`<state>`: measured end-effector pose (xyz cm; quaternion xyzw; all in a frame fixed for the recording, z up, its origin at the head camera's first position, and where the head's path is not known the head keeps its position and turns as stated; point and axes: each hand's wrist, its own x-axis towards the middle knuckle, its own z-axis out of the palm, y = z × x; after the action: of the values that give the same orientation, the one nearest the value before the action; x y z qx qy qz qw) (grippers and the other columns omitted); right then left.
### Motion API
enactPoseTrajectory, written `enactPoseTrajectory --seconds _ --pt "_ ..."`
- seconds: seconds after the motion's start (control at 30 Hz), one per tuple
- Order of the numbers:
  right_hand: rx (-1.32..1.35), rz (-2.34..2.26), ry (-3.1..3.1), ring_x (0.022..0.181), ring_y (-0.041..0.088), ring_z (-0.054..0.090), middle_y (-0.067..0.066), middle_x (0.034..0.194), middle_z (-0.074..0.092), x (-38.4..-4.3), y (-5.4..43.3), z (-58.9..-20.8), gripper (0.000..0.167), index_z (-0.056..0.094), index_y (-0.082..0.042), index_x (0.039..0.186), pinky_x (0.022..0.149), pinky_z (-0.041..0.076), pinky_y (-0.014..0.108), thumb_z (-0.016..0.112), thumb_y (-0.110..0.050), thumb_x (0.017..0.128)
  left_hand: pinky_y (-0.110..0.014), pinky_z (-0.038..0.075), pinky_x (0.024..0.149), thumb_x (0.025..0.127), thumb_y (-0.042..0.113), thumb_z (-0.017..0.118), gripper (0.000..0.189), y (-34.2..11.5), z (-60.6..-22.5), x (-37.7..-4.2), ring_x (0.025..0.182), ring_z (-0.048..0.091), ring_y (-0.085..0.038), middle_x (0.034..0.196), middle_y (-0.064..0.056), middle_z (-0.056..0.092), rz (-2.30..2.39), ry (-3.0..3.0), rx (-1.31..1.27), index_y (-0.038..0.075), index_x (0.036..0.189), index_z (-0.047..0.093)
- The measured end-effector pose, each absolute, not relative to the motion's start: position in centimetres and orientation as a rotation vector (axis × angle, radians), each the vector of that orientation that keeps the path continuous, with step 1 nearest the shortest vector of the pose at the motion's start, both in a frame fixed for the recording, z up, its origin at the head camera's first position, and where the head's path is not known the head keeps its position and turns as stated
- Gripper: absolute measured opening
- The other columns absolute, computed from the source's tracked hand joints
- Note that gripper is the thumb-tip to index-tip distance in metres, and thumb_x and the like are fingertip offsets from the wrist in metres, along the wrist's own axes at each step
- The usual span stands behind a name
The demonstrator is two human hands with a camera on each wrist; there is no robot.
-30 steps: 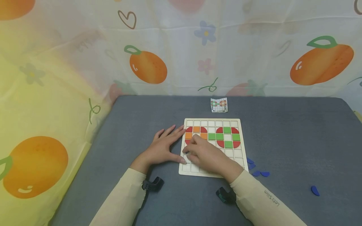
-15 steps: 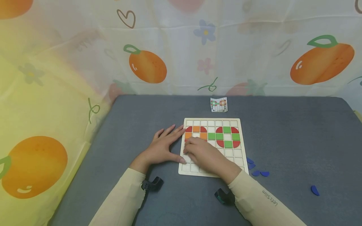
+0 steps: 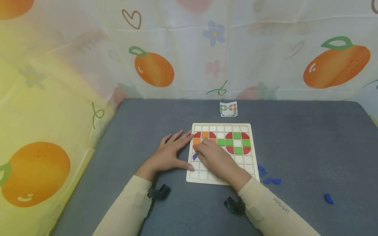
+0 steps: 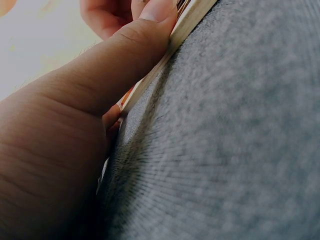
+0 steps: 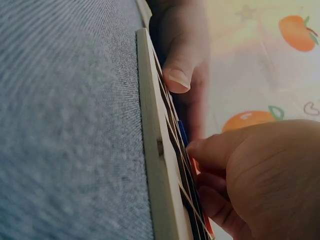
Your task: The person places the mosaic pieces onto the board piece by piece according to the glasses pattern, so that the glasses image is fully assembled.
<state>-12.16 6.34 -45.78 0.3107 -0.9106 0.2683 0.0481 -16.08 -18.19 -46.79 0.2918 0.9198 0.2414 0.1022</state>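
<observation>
A square wooden grid board [image 3: 203,176] lies on the table, with red quarter-round, orange and green square tiles set in its upper rows. My left hand [image 3: 168,155] spreads beside the board, fingertips and thumb touching its left edge; in the left wrist view the thumb [image 4: 135,47] presses that edge. Over the board's left part, my right hand [image 3: 217,160] has curled fingers at a small blue quarter-round tile [image 3: 195,157] near the left column. In the right wrist view, the thumb and fingers pinch the end of the blue tile [image 5: 183,132]. The right hand hides several cells.
Several blue tiles [image 3: 267,181] lie just right of the board, and one blue tile [image 3: 329,199] lies farther right. A small printed pattern card [image 3: 228,109] is behind the board on the grey table [image 3: 295,141]. A fruit-patterned cloth [image 3: 189,42] hangs behind.
The right hand's fingers have shifted slightly up and right, uncovering the blue tile over the board's left column. The left hand has stayed at the board's edge.
</observation>
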Motion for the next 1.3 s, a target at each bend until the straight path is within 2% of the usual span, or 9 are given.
enactPoseTrajectory --seconds 0.13,0.33,0.57,0.73,1.0,1.13,1.23,1.3 --pt "0.918 0.853 -2.785 0.095 0.018 0.060 0.002 0.106 0.064 -12.1 6.3 -45.8 0.014 0.078 -0.008 0.118 0.088 0.056 0.037 0.074 -0.009 0.104 -0.060 0.000 0.126 0.075 0.073 0.090 0.125 -18.2 -46.7 -16.1 0.165 0.007 -0.018 0.178 0.015 0.020 0.711 2.714 0.860 0.026 0.174 0.031" --pt "1.074 0.836 -2.827 0.096 0.014 0.056 -0.001 0.110 0.060 -11.7 6.3 -45.5 0.026 0.081 -0.014 0.128 0.085 0.054 0.032 0.070 -0.008 0.104 -0.059 0.000 0.126 0.076 0.073 0.090 0.124 -18.2 -46.8 -16.0 0.165 0.006 -0.018 0.178 0.015 0.020 0.718 2.712 0.859 0.027 0.174 0.030" --pt "1.042 0.873 -2.833 0.096 0.014 0.056 -0.001 0.108 0.057 -11.4 6.5 -45.7 0.020 0.081 -0.014 0.113 0.085 0.054 0.032 0.068 -0.004 0.102 -0.060 0.000 0.126 0.075 0.075 0.089 0.125 -18.1 -46.7 -16.0 0.165 0.006 -0.018 0.178 0.016 0.019 0.701 2.721 0.851 0.027 0.174 0.030" --pt "1.033 0.898 -2.817 0.096 0.015 0.058 0.000 0.109 0.057 -11.2 6.6 -45.8 0.019 0.080 -0.013 0.112 0.087 0.055 0.033 0.067 -0.004 0.102 -0.060 0.000 0.126 0.075 0.076 0.088 0.126 -18.1 -46.8 -16.0 0.165 0.005 -0.019 0.178 0.018 0.017 0.686 2.724 0.845 0.028 0.175 0.028" --pt "1.036 0.903 -2.815 0.101 0.016 0.060 0.002 0.113 0.058 -10.8 6.7 -45.8 0.022 0.080 -0.010 0.120 0.091 0.055 0.035 0.068 -0.004 0.102 -0.060 0.000 0.126 0.078 0.074 0.088 0.124 -18.3 -47.0 -16.0 0.165 0.005 -0.019 0.179 0.016 0.017 0.690 2.715 0.860 0.028 0.175 0.027" --pt "1.001 0.953 -2.813 0.103 0.015 0.059 0.002 0.119 0.058 -10.7 7.1 -45.6 0.030 0.078 -0.011 0.130 0.091 0.055 0.035 0.066 -0.005 0.103 -0.059 0.000 0.126 0.078 0.074 0.088 0.123 -18.3 -47.0 -16.1 0.166 0.005 -0.020 0.179 0.015 0.017 0.700 2.720 0.874 0.028 0.175 0.028" --pt "0.930 1.070 -2.790 0.098 0.013 0.057 0.001 0.120 0.057 -10.4 8.2 -44.9 0.034 0.075 -0.012 0.137 0.087 0.054 0.035 0.067 -0.008 0.104 -0.059 0.000 0.126 0.078 0.072 0.089 0.123 -18.1 -46.9 -16.2 0.166 0.006 -0.021 0.179 0.013 0.019 0.709 2.716 0.871 0.027 0.175 0.028" --pt "0.872 1.196 -2.750 0.094 0.013 0.057 0.002 0.119 0.059 -10.2 9.4 -44.3 0.033 0.074 -0.011 0.137 0.083 0.054 0.037 0.068 -0.009 0.105 -0.059 0.000 0.126 0.078 0.073 0.089 0.124 -18.1 -47.0 -16.2 0.166 0.005 -0.020 0.179 0.013 0.018 0.703 2.711 0.868 0.027 0.175 0.028"
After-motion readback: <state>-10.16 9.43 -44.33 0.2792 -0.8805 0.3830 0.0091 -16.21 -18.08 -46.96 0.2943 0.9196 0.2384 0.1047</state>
